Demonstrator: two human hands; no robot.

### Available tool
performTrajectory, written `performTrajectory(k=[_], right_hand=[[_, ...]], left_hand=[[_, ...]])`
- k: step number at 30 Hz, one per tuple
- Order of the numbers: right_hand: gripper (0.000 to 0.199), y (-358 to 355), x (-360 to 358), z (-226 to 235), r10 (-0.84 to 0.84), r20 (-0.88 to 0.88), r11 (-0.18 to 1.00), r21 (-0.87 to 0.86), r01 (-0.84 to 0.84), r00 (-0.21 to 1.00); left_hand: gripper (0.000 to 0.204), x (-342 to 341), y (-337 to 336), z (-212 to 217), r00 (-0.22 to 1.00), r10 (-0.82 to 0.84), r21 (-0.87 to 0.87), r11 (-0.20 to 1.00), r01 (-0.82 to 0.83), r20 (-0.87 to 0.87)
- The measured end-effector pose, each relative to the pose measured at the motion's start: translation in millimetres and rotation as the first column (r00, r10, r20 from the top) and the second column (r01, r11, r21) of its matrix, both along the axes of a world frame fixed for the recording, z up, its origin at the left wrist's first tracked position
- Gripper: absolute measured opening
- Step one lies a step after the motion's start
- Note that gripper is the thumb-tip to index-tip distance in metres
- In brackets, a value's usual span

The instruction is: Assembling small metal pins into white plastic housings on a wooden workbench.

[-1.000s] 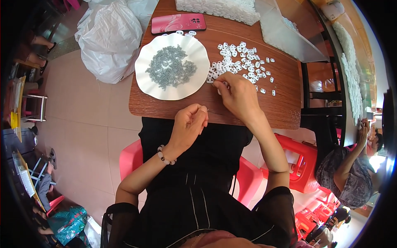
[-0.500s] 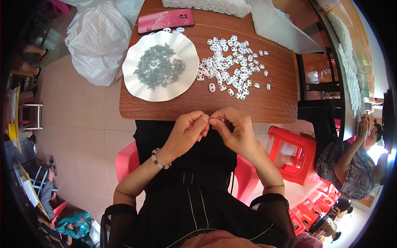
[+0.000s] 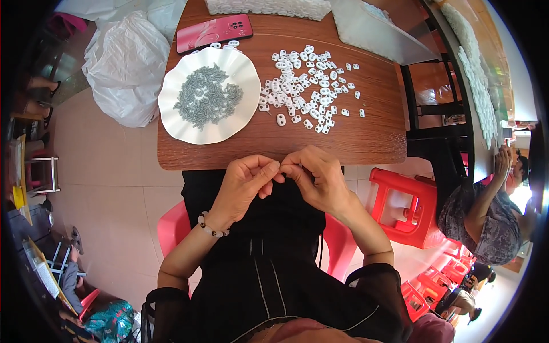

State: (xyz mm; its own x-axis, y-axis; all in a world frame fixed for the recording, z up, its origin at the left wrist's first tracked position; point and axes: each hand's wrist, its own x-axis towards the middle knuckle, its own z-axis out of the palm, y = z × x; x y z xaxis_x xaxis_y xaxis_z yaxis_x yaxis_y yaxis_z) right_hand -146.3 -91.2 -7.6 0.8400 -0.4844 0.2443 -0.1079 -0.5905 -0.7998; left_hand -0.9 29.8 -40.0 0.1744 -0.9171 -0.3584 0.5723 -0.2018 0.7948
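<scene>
My left hand [image 3: 247, 182] and my right hand [image 3: 318, 176] meet just off the table's near edge, above my lap. Thumb and forefinger are pinched on each, fingertips nearly touching; whatever sits between them is too small or hidden to make out. A bead bracelet [image 3: 213, 231] circles my left wrist. Beyond the hands on the brown table [image 3: 360, 140] stands a white wavy-rimmed plate [image 3: 171, 123] holding many small grey-green rods [image 3: 200, 100]. Right of it lies a loose spread of small white plastic pieces [image 3: 303, 94] with dark holes.
A pink phone [image 3: 209, 35] lies at the table's far left. White stacked pieces [image 3: 269, 6] and a whitish tray [image 3: 383, 34] stand at the back. A white plastic bag [image 3: 123, 68] is left of the table, a red stool [image 3: 403, 208] to the right. Another person [image 3: 486, 211] sits far right.
The table and its things have shifted slightly left in view. Both hands remain pinched together, with only slight finger movement.
</scene>
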Motion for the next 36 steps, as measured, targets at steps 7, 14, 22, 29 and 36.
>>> performTrajectory(k=[7,14,22,29,36], right_hand=[[0.011,0,-2,7,-0.088,-0.116,0.846,0.516,0.135,0.989],[0.02,-6,-11,0,-0.119,-0.144,0.712,0.677,0.185,0.982],[0.019,-6,-11,2,-0.17,-0.082,0.54,0.826,0.163,0.982],[0.016,-12,-19,-4,-0.14,-0.13,0.541,0.82,0.185,0.982],[0.015,-3,-13,2,-0.216,-0.108,0.517,0.831,0.207,0.97]], left_hand=[[0.016,-3,-6,6,0.994,0.082,0.027,0.996,-0.084,0.078],[0.015,-5,-5,5,0.993,0.085,0.036,0.995,-0.088,0.087],[0.017,-4,-7,6,0.986,0.103,0.009,0.994,-0.105,0.132],[0.017,-8,-8,9,0.979,0.086,-0.013,0.996,-0.085,0.184],[0.017,-10,-8,8,0.975,0.079,-0.023,0.997,-0.076,0.207]])
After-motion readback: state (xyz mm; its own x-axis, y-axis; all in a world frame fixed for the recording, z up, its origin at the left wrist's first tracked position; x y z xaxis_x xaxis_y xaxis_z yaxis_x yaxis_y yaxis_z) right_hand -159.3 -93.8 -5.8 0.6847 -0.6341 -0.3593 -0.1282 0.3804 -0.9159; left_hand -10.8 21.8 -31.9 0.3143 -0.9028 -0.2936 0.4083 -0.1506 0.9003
